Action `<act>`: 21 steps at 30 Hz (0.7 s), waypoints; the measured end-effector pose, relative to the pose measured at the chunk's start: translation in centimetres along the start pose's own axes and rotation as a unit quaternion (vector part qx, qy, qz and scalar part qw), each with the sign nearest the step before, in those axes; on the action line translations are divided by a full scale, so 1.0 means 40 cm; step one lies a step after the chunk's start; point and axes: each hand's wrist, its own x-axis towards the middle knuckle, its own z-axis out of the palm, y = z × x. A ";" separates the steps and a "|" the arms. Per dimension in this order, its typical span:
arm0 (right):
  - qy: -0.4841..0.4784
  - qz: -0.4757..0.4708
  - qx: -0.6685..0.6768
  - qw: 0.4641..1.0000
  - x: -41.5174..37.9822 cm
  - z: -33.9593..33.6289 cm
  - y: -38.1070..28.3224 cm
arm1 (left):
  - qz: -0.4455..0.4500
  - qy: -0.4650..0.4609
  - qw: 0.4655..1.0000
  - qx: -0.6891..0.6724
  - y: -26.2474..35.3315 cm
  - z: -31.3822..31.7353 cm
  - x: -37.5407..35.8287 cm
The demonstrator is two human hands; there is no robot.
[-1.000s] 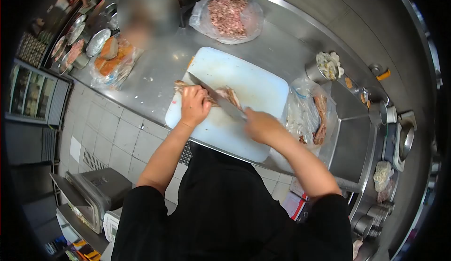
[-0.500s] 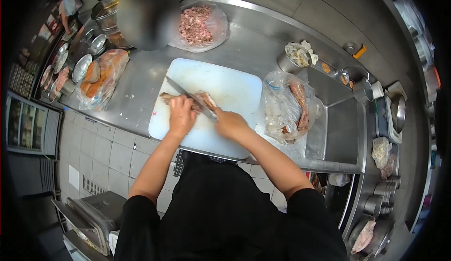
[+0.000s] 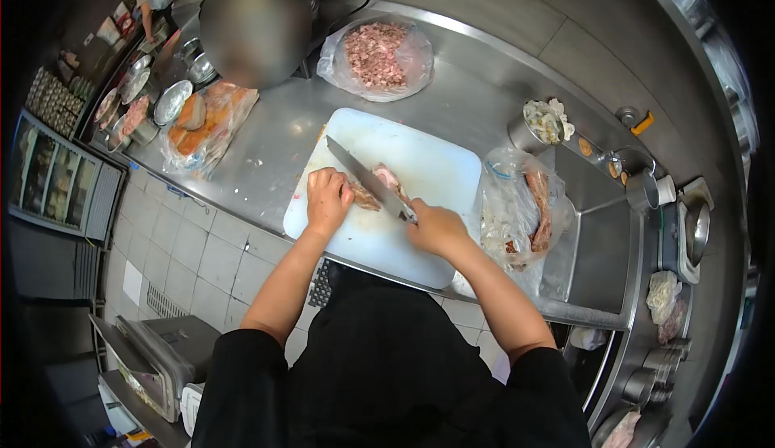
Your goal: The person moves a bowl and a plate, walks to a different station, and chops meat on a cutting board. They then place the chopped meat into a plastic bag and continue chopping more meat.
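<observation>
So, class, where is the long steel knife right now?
In the head view, the long steel knife lies across the meat mid white cutting board, gripped by the right hand.

Meat point(image 3: 379, 186) on cutting board point(image 3: 428, 153), bagged mince point(image 3: 374, 52) behind, bagged meat point(image 3: 529, 210) right.

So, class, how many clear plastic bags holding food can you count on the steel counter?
3: bag of chopped meat behind the cutting board, bag of orange pieces to its left, bag of meat strips to its right. Others may be hidden.
</observation>
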 end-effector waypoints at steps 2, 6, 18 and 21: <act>-0.009 0.001 -0.013 1.000 -0.030 -0.035 -0.010 | 0.000 0.033 0.999 -0.010 -0.006 0.008 -0.019; -0.007 -0.018 -0.066 0.998 -0.104 -0.101 -0.012 | 0.010 0.036 0.999 -0.005 -0.012 0.014 -0.019; -0.031 -0.033 -0.024 0.999 -0.017 -0.019 -0.007 | 0.013 0.006 0.999 -0.029 -0.014 0.004 -0.009; 0.005 0.025 0.008 1.000 0.102 0.080 -0.059 | 0.023 -0.012 0.999 -0.028 -0.021 0.010 -0.014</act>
